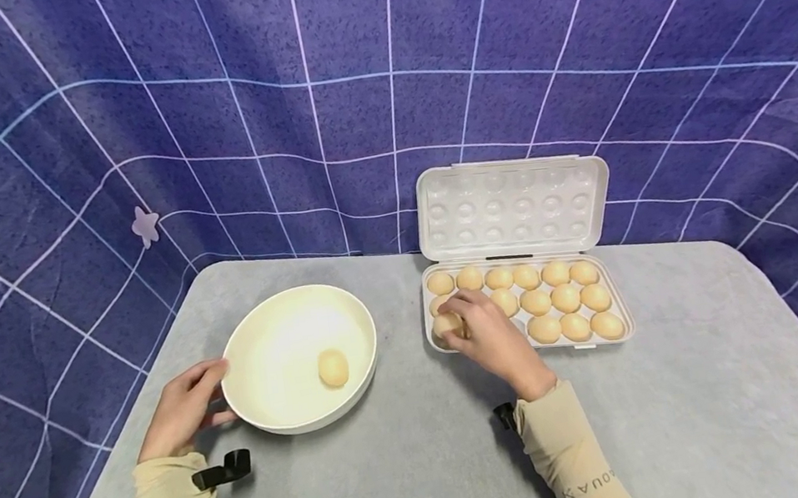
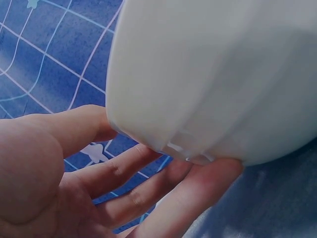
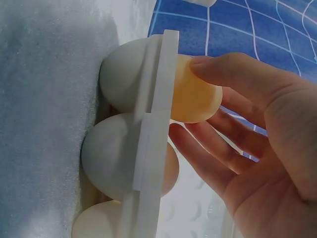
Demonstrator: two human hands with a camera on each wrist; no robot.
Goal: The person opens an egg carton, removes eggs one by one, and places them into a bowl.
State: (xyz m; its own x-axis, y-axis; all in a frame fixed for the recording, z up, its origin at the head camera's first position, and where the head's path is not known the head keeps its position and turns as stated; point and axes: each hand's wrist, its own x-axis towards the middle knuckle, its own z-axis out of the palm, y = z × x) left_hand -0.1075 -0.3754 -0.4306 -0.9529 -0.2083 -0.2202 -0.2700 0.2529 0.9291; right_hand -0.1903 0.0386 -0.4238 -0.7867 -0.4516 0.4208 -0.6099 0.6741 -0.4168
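On the left of the table stands a wide cream bowl point(image 1: 267, 342) with one pale brown egg point(image 1: 333, 368) inside. My left hand point(image 1: 185, 403) holds the bowl by its left edge, thumb and fingers against the wall in the left wrist view. To the right lies a white egg carton point(image 1: 624, 320), its rows mostly filled with eggs point(image 1: 565, 298). My right hand point(image 1: 489, 334) grips an egg point(image 3: 195, 94) at the carton's front left corner, thumb on one side of it. The hand hides part of the carton's front row.
The carton's lid point(image 1: 515, 208) stands up, leaning back at the rear. Behind the grey table point(image 1: 412, 466) hangs a blue curtain point(image 1: 364, 102) with white grid lines. Each wrist bears a black mount point(image 1: 224, 470).
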